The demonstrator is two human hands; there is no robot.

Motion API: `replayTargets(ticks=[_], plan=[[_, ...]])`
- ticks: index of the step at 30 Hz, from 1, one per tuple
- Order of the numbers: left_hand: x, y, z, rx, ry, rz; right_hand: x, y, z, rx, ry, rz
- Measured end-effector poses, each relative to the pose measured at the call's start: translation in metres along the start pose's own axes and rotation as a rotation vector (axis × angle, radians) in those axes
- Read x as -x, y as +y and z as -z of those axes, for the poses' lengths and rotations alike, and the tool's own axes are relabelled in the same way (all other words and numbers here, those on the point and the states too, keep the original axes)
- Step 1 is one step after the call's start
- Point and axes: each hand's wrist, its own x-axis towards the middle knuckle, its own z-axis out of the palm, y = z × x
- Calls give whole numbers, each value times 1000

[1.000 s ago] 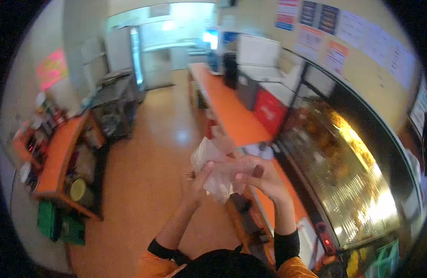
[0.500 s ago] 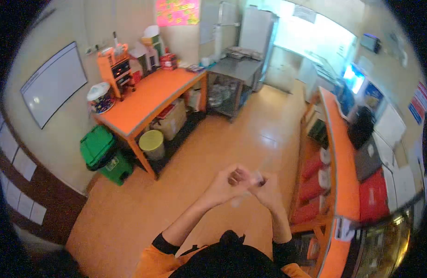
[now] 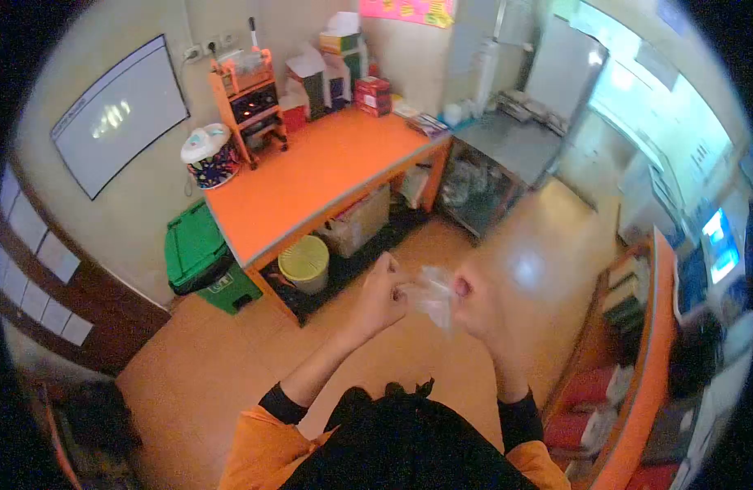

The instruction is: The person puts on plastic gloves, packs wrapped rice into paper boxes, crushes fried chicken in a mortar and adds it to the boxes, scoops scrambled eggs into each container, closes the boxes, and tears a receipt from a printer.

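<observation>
Between my two hands stretches a thin, crumpled piece of clear plastic point(image 3: 433, 302), see-through and blurred by motion. My left hand point(image 3: 379, 296) has its fingers curled closed on the left edge of it. On the other side my right hand point(image 3: 478, 305), smeared by movement, is closed at the plastic's right edge. Both hands are held out in front of my body, over the floor. What kind of plastic item it is I cannot tell.
Ahead to the left stands an orange table point(image 3: 327, 171) bearing a sealing machine point(image 3: 250, 102), a patterned tub point(image 3: 211, 159) and boxes. A green bin point(image 3: 205, 253) and a yellow-lidded bucket point(image 3: 304, 263) sit at floor level. An orange counter point(image 3: 647, 351) runs along the right.
My view has turned left and closer to the orange table. My hands have moved apart, and the clear plastic now shows spread between them.
</observation>
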Motion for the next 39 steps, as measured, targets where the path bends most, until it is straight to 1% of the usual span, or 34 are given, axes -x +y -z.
replayTargets(ticks=[1, 2, 3, 4, 5, 7, 8, 9, 10, 11, 12, 13, 15, 16, 17, 18, 19, 21, 22, 24, 25, 27, 28, 29, 31, 33, 34, 36, 37, 38, 39], plan=[[-16, -11, 4, -20, 25, 19, -31, 8, -11, -13, -24, 24], [-30, -22, 8, -63, 69, 133, -61, 19, -26, 79, -2, 494], [-44, -34, 12, -105, 118, 245, -88, 33, -43, 111, 4, 746], [-58, -43, 18, -28, 83, 374, -114, 46, -60, 141, 20, 998], [-72, -61, 16, -40, 108, 387, -126, 62, -78, 227, -100, 941], [-94, -104, 2, -203, 199, 288, -157, 76, -107, 307, -223, 896], [-102, -139, -14, -240, 165, 276, -178, 79, -119, 300, -290, 444], [-117, -153, -18, -250, 184, 276, -202, 87, -129, 290, -341, -5], [-134, -162, -22, -211, 93, 342, -223, 129, -151, 293, -340, 19], [-154, -176, -27, -173, 7, 402, -248, 191, -186, -233, -334, -182], [-172, -194, -35, -181, 33, 394, -277, 230, -207, -758, -324, -380], [-194, -212, -42, 28, 78, 489, -308, 223, -207, -751, -333, -352], [-239, -254, -45, 233, 126, 575, -358, 203, -213, -1285, -169, -346], [-259, -275, -46, 42, 22, 468, -384, 219, -221, -1309, -183, -389], [-277, -293, -50, -35, -40, 439, -414, 229, -221, -1306, -192, -397], [-300, -304, -47, -110, -99, 405, -451, 236, -218, -1059, -386, -545], [-325, -311, -36, -110, -99, 412, -473, 245, -219, -1002, -417, -554], [-368, -330, -20, -136, -191, 428, -516, 262, -225, -985, -405, -533], [-382, -344, -20, -139, -195, 441, -538, 269, -230, -974, -404, -516], [-413, -375, -23, -220, -346, 441, -585, 281, -247, -945, -413, -463], [-425, -394, -31, -229, -330, 460, -609, 286, -258, -921, -423, -427], [-434, -442, -56, -196, -173, 283, -660, 295, -283, -843, -457, -344], [-437, -464, -65, -205, -155, 311, -687, 298, -296, -782, -471, -279], [-442, -483, -74, -80, -159, 342, -716, 299, -311, -713, -479, -205], [-458, -515, -75, 22, -118, 382, -778, 292, -344, -565, -461, -1], [-462, -546, -57, -208, 208, 583, -852, 269, -383, -402, -380, 247], [-474, -556, -44, -236, 225, 596, -892, 251, -404, -315, -306, 407], [-495, -558, -22, -494, 531, 561, -970, 214, -457, -86, -73, 748], [-501, -562, -16, -510, 546, 570, -1000, 200, -488, 42, -38, 687], [-506, -566, -14, -502, 498, 659, -1025, 190, -518, 171, -1, 624], [-508, -571, -12, -492, 448, 745, -1049, 185, -547, 155, -2, 640]])
